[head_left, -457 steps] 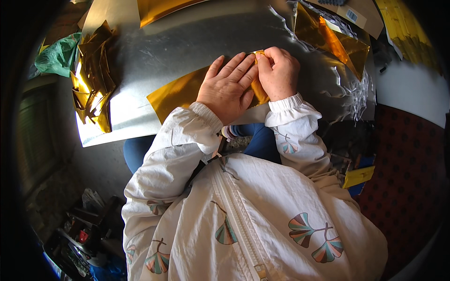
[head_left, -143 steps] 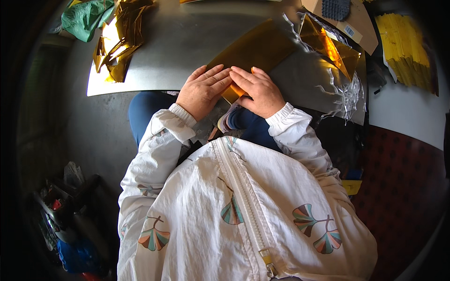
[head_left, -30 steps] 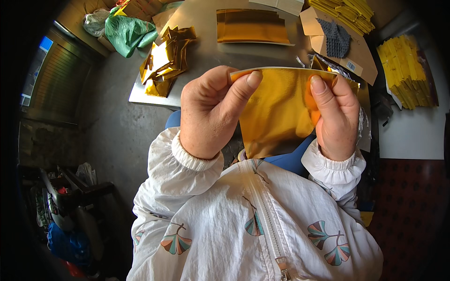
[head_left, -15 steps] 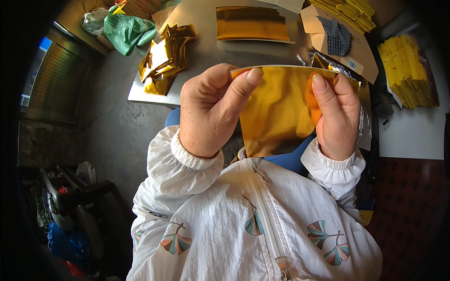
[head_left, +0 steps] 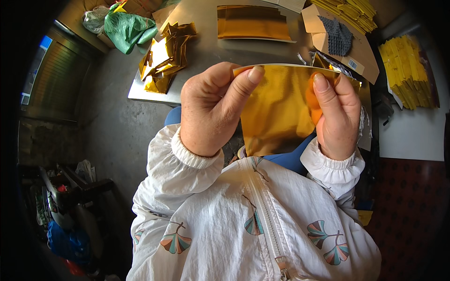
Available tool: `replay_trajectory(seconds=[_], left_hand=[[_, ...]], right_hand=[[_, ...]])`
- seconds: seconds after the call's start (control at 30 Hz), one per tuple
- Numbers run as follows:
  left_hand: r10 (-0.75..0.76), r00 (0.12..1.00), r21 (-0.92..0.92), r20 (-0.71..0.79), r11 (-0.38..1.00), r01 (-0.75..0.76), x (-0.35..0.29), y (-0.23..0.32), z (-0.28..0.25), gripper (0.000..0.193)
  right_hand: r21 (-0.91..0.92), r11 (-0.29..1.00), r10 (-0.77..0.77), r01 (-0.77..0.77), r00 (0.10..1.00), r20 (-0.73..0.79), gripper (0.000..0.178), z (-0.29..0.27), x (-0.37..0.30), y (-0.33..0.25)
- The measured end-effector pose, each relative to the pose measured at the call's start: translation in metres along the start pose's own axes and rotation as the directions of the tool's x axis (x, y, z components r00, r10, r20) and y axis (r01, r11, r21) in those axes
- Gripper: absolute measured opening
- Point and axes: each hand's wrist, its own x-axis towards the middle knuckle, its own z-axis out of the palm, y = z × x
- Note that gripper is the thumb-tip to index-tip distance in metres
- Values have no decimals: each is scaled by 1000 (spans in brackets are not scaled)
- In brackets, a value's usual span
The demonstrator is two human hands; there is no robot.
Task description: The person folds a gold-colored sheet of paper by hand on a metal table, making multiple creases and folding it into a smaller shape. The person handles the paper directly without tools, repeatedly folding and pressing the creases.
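Between my two hands a sheet of shiny gold foil paper (head_left: 276, 110) hangs down over my lap, its pale top edge bowed slightly upward. My left hand (head_left: 211, 107) pinches the upper left corner, thumb in front. At the upper right corner my right hand (head_left: 335, 114) pinches the same sheet, its thumb on the front face. The fingers behind the paper are hidden. On the metal table (head_left: 201, 56) beyond lies a stack of gold foil sheets (head_left: 253, 23). A pile of folded gold foil pieces (head_left: 166, 58) sits at the table's left corner.
An open cardboard box (head_left: 316, 25) holding a grey knobbly cloth (head_left: 335, 35) stands at the far right of the table. Yellow paper bundles (head_left: 408, 70) lie on a pale surface (head_left: 412, 136) to the right. A green plastic bag (head_left: 126, 30) is at the far left.
Almost nothing differs. Both hands keep their pinch on the foil sheet, and the view has shifted very slightly.
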Motion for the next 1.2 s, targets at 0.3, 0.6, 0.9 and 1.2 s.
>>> replay_trajectory(seconds=[0.3, 0.6, 0.9, 1.2], left_hand=[[-22, 1000, 24, 0, 999, 22, 0, 1, 1, 22], [4, 1000, 39, -15, 999, -3, 0, 0, 4, 25], [9, 1000, 42, -11, 999, -8, 0, 1, 5, 25], [-2, 999, 50, -35, 999, 4, -2, 1, 8, 26]], right_hand=[[10, 1000, 28, -28, 999, -41, 12, 1, -3, -3], [9, 999, 43, -43, 999, -26, 12, -2, -4, -3], [-4, 1000, 23, -23, 999, -29, 12, -2, -5, -3], [18, 999, 48, -47, 999, -22, 11, -4, -5, -3]])
